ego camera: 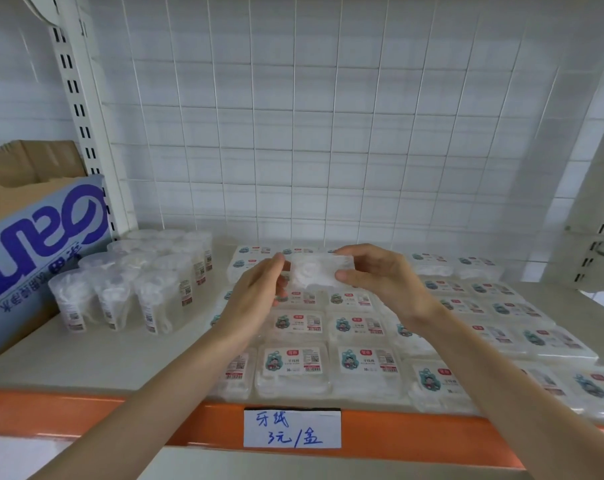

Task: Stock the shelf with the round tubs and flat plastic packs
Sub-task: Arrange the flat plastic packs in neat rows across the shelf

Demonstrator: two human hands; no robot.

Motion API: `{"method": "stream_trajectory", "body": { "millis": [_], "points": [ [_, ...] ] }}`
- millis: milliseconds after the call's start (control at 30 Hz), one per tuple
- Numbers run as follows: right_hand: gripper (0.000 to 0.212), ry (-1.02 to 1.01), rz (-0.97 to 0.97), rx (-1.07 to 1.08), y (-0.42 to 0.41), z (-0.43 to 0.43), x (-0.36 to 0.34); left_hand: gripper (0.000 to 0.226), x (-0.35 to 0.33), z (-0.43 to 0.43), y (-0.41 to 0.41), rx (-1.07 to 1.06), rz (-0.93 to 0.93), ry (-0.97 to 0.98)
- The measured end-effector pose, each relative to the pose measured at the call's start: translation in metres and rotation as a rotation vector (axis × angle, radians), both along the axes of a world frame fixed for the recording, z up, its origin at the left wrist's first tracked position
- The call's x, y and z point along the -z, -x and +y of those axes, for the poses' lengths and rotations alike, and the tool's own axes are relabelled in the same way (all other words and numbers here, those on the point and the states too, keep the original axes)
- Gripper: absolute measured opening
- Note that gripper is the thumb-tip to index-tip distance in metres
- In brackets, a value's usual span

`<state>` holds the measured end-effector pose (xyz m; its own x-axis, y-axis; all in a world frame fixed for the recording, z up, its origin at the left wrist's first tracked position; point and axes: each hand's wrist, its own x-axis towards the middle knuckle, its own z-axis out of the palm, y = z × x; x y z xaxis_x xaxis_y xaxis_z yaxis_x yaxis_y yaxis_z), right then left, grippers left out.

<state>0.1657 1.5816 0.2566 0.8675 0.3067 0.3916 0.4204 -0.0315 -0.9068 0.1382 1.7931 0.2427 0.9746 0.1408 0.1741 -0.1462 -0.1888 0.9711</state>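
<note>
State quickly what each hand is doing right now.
Left hand: holds the flat pack by its left end.
Right hand: grips the same pack's right end.

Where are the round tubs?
In the head view, the round tubs stand left on the shelf, between the blue-printed box and the flat packs.

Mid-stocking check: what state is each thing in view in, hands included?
Held pack: lifted above the shelf, held at both ends.
Left hand: grips the pack's left end.
Right hand: grips its right end.
Shelf packs: lying flat in rows, labels up.
Tubs: upright, clustered at the left.
Box: print upside down, top looks open.
Price tag: stuck on the orange shelf edge.
</note>
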Motion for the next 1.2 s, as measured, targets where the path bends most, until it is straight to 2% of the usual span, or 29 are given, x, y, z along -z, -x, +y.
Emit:
{"method": "stream_trajectory", "body": {
  "millis": [100, 200, 300, 500, 667, 867, 1033, 1200],
  "points": [
    [0.033, 0.011, -0.038, -0.013, -0.001, 0.001, 0.003, 0.041, -0.005, 0.0, 0.005, 0.053, 0.032, -0.011],
    [0.035, 0.002, -0.036, -0.033, -0.002, 0.003, 0.005, 0.035, -0.007, -0.001, 0.009, 0.122, 0.048, -0.04],
    [0.037, 0.01, 0.019, -0.025, -0.002, 0.002, 0.004, 0.034, -0.005, -0.001, 0.011, 0.129, 0.005, -0.055],
    [0.045, 0.09, 0.129, -0.029, 0.001, 0.004, 0.003, 0.047, -0.005, 0.004, 0.011, 0.177, -0.014, -0.087],
    [0.034, 0.044, 0.18, 0.048, -0.001, 0.004, 0.003, 0.05, -0.004, 0.004, 0.013, 0.206, -0.018, -0.121],
    [0.021, 0.21, 0.149, 0.06, 0.002, 0.005, 0.002, 0.053, -0.002, 0.003, 0.012, 0.232, -0.024, -0.15],
    [0.024, 0.064, 0.158, 0.056, 0.0, 0.005, 0.001, 0.054, -0.004, 0.0, 0.012, 0.152, -0.029, -0.073],
    [0.033, 0.005, 0.223, -0.025, 0.0, 0.004, 0.004, 0.044, -0.004, -0.005, 0.017, 0.241, 0.036, -0.13]
  ]
}}
